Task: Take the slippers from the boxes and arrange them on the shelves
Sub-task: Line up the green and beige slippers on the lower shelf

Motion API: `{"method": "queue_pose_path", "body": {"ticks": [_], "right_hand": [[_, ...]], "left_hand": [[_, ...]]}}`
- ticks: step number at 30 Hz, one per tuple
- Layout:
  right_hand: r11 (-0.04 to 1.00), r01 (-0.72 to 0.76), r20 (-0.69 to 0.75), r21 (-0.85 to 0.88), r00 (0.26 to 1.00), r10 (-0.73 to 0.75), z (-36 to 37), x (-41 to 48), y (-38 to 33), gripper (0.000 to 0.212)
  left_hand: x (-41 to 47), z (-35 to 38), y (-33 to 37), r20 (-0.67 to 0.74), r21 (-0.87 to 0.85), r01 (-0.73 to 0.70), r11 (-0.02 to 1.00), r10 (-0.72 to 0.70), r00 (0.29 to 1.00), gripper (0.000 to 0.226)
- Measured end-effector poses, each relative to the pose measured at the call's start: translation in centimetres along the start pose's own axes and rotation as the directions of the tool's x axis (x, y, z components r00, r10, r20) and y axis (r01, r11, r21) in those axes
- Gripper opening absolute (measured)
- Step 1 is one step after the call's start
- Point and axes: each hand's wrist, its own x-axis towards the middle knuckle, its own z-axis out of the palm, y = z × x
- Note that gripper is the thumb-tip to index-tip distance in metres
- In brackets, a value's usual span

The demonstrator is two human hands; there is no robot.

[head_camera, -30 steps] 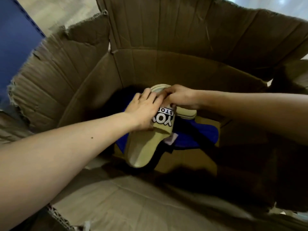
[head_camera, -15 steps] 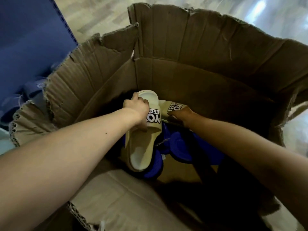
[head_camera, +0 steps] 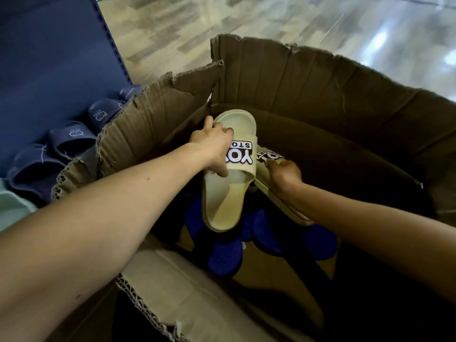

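Hands both down in the cardboard box (head_camera: pixel 320 95), and both are loaded. Left hand (head_camera: pixel 212 146) wraps around the outer edge of a beige slipper (head_camera: pixel 222 201) right at the strap, with the thumb tucked onto the footbed beneath the strap. That's a firm grasp, toe end pointing away from the person and heel hanging back toward them. Black-and-white lettering across the strap reads upside down from here.

Right hand (head_camera: pixel 283 175), just beside the left and a touch nearer the person, clutches the second beige slipper (head_camera: pixel 264 166). The thumb presses on top of its printed strap, and the other fingers are hidden underneath. This slipper tilts onto its side, its sole edge running back along the right wrist. The two beige slippers sit strap against strap, touching or very nearly.

Directly beneath the hands, bright blue slippers (head_camera: pixel 223 257) lie jumbled on the box bottom. Whether the left slipper's heel touches them, I cannot tell. Beyond the fingertips rises the far wall of the box, its torn flaps standing up.

Out past the left forearm, outside the box, a row of navy slippers (head_camera: pixel 71 137) lines up against a dark blue shelf panel (head_camera: pixel 49 58), each with a small pale emblem on its strap. Past the far flap, pale wood-look floor (head_camera: pixel 271 18) shines.
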Motion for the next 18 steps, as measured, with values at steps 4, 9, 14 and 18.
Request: {"method": "queue_pose_path", "body": {"ticks": [4, 9, 14, 18], "right_hand": [[0.985, -0.038, -0.029, 0.171, 0.999, 0.044, -3.7, -1.6, -1.3, 0.036], [0.938, 0.065, -0.027, 0.339, 0.998, -0.059, -6.7, -4.6, -4.5, 0.032], [0.886, 0.271, -0.005, 0.376, 0.957, -0.290, -8.0, -8.0, -8.8, 0.004], [0.797, 0.444, 0.094, 0.409, 0.848, -0.521, -8.0, -13.1, -12.8, 0.018]], "left_hand": [[-1.0, -2.6, 1.4, -0.112, -0.070, -0.068, 0.995, 0.060, 0.992, 0.090], [-3.1, -5.5, 1.7, -0.245, -0.176, -0.071, 0.982, 0.027, 0.969, 0.089], [-6.4, -10.4, -1.4, -0.374, -0.284, -0.049, 0.958, -0.064, 0.925, 0.092], [-11.6, -15.0, -5.3, -0.484, -0.336, -0.034, 0.941, -0.142, 0.863, 0.101]]}}
